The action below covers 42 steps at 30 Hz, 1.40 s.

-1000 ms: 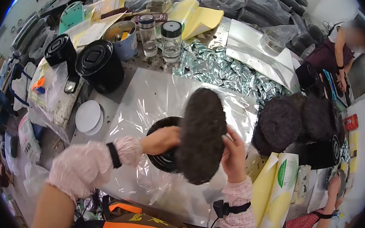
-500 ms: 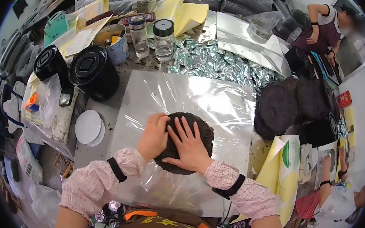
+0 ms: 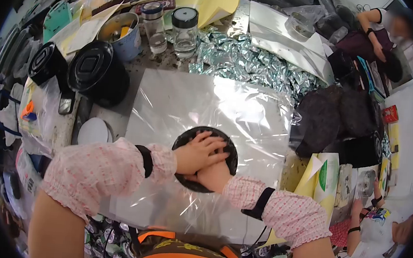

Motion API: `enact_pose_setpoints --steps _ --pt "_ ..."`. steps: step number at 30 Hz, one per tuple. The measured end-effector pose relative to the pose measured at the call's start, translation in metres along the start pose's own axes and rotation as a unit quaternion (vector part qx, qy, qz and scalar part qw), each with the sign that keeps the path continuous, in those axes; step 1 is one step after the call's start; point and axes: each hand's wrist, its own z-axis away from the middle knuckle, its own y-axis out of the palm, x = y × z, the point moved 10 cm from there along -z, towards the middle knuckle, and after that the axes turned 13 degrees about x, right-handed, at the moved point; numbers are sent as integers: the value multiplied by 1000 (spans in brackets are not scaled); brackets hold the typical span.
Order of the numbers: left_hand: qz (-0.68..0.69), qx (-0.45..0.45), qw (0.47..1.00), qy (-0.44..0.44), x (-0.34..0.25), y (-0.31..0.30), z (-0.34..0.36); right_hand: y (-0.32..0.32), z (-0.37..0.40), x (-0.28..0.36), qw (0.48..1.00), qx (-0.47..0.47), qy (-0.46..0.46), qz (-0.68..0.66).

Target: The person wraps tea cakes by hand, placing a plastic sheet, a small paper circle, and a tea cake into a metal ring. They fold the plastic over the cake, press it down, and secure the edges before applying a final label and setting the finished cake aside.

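Note:
A dark round cake (image 3: 202,184), its outer edge looking shiny and black, lies on clear plastic film (image 3: 164,105) in front of me. My left hand (image 3: 195,155) rests on top of my right hand (image 3: 216,175), its fingers stretched across it. Both are stacked over the middle of the cake, with my forearms coming in from either side. Most of the right hand's fingers are covered by the left; its palm side faces down on the cake. The cake's centre is hidden under the hands.
Black lidded canisters (image 3: 98,73), a white disc (image 3: 93,132) and a phone (image 3: 66,103) are at left. Glass jars (image 3: 184,31) and foil packets (image 3: 256,62) lie behind the film. Dark round cakes (image 3: 318,119) are stacked at right. People (image 3: 379,38) work at the right.
My left hand has left the cake's edge and come to lie over my right hand. The cake's rough surface now shows a smoother, shiny black rim. My view has shifted slightly.

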Motion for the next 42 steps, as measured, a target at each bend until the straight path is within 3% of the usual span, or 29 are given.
enact_pose_setpoints --steps 1,4,7,9,10,14,17,19,20,22,23,24,26,28,29,31,32,33,34,36,37,38,39,42 --pt "57 26 998 -4 0 -11 1 -4 1 3 999 -31 -12 9" --pt "232 -89 968 -46 -7 -23 32 -15 2 -1 991 -123 -23 51" --pt "179 -40 978 -97 -85 -64 94 -12 2 2 984 -127 12 125" --pt "96 -2 980 -173 -113 -34 128 -25 8 7 995 -87 -13 43" --pt "57 17 976 -212 -118 -23 138 -26 8 7 992 -102 -1 71" --pt "-102 -118 982 -102 -158 -59 123 -25 9 8 990 -112 2 90" --pt "34 -143 988 38 -201 -41 141 -24 10 10 989 -118 -2 93" --pt "-12 -76 968 240 -250 -9 162 -26 10 10 989 -113 -1 95" --pt "274 248 919 135 -225 52 156 -26 10 10 989 -119 -4 92" --pt "456 117 876 -109 -125 87 170 -25 11 12 991 -106 -11 83" --pt "254 44 944 -207 -76 79 179 -27 11 12 992 -101 -14 80" --pt "37 -33 956 -290 -40 51 185 -26 10 12 992 -99 -13 79" --pt "41 -231 947 -220 -18 -31 165 -25 11 13 992 -97 -8 82" --pt "33 -148 978 -144 -40 -28 110 -24 9 12 993 -77 -2 90" --pt "29 -108 988 -107 -51 -25 87 -34 19 17 982 -163 -22 92" --pt "100 -173 969 -145 -46 -26 86 -40 30 -1 976 -170 -98 -92" --pt "115 -184 963 -162 -40 -20 88 -50 54 -25 948 -236 -73 -199" --pt "135 -193 955 -181 -33 -16 90 -82 98 -34 926 -332 5 -181" --pt "110 -239 947 -182 -37 -27 91 -93 150 -52 870 -461 137 -109" --pt "117 -237 936 -232 -31 -18 85 -106 221 -65 816 -488 307 44" --pt "118 -234 931 -253 -27 -15 83 -69 217 -100 860 -360 313 -179" --pt "117 -240 926 -267 -25 -16 81 -16 213 -111 843 -212 298 -393" --pt "117 -243 921 -280 -25 -19 79 32 211 -101 767 -52 262 -584" --pt "102 -242 916 -305 -28 -24 74 20 231 -115 758 -87 202 -614"
